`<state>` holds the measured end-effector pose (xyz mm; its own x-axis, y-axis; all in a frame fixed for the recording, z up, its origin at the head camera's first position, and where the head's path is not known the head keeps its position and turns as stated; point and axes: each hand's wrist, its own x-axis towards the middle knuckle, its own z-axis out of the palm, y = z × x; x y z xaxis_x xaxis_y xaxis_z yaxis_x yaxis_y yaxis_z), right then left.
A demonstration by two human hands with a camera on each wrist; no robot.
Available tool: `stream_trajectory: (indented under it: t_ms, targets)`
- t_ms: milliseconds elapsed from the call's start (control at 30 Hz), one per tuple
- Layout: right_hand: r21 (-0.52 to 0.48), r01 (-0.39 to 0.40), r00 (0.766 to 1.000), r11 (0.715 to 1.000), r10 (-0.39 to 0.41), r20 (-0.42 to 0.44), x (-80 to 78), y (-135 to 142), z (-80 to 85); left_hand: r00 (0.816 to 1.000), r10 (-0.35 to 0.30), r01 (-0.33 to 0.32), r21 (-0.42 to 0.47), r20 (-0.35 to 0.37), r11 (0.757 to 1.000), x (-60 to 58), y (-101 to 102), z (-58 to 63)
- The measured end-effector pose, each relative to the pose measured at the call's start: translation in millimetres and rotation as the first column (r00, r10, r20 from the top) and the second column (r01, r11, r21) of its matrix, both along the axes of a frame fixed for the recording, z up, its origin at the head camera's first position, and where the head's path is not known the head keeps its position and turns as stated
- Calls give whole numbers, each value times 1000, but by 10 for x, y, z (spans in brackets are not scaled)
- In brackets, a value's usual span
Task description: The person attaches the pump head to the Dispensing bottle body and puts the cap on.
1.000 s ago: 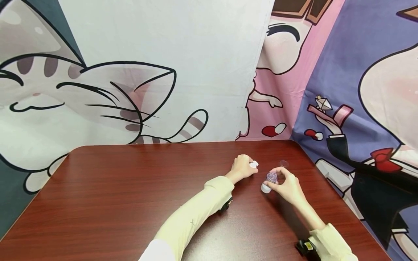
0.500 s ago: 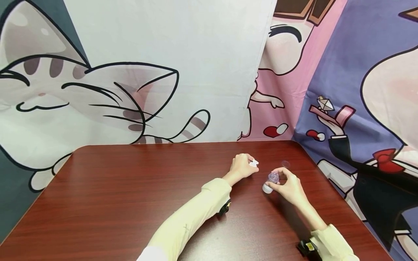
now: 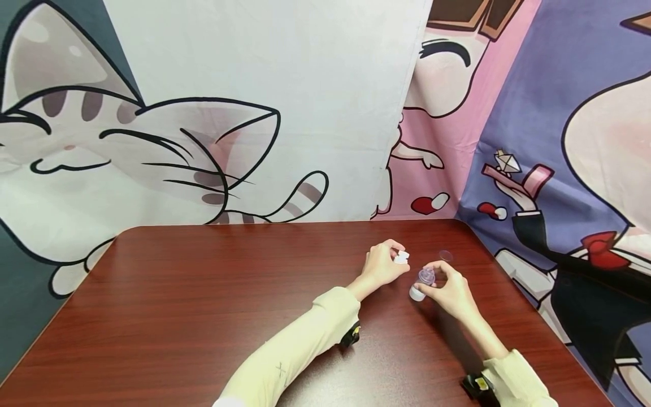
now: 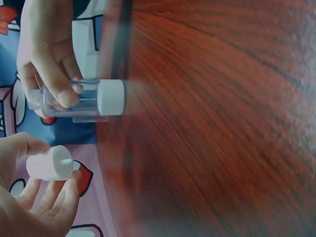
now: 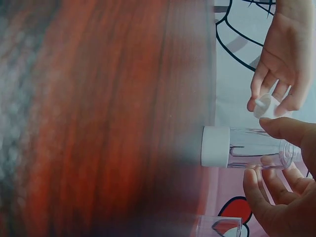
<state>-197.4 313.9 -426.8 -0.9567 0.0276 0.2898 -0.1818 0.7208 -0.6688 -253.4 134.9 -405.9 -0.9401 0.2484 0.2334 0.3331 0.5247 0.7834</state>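
Observation:
My right hand [image 3: 433,279] grips a small clear bottle [image 3: 421,284] that stands on its white base [image 4: 111,97] on the dark red table [image 3: 203,294]. The bottle [image 5: 252,147] is held near its top between thumb and fingers. Just to its left, my left hand [image 3: 397,255] pinches a small white stopper [image 3: 402,258] with a thin stem, a little above the table. The stopper [image 4: 49,163] is apart from the bottle [image 4: 74,98]. In the right wrist view the stopper [image 5: 267,105] sits in my left hand's fingertips [image 5: 256,101].
A small clear cap [image 3: 445,255] lies on the table just behind the bottle, also at the bottom of the right wrist view as a clear cap [image 5: 219,227]. The table's right edge [image 3: 513,282] is close. Cartoon-print cloth [image 3: 254,113] hangs behind.
My left hand has lifted slightly off the table and shifted a little right toward the bottle, with the white stopper in it. The right hand and bottle have stayed put.

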Motion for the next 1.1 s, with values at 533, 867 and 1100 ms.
stream_trajectory:
  t_ms: [533,867,1100]
  targets:
    - [5,-4,1000,1000,4,8,-10,14,-10,999,-28,31,74,-42,997,194,83,154]
    - [1,-4,1000,1000,4,3,-8,16,-7,995,-52,57,65,-85,996,233,120,192]
    - [4,-5,1000,1000,5,21,-16,16,11,994,-72,80,106,-78,991,219,148,207]
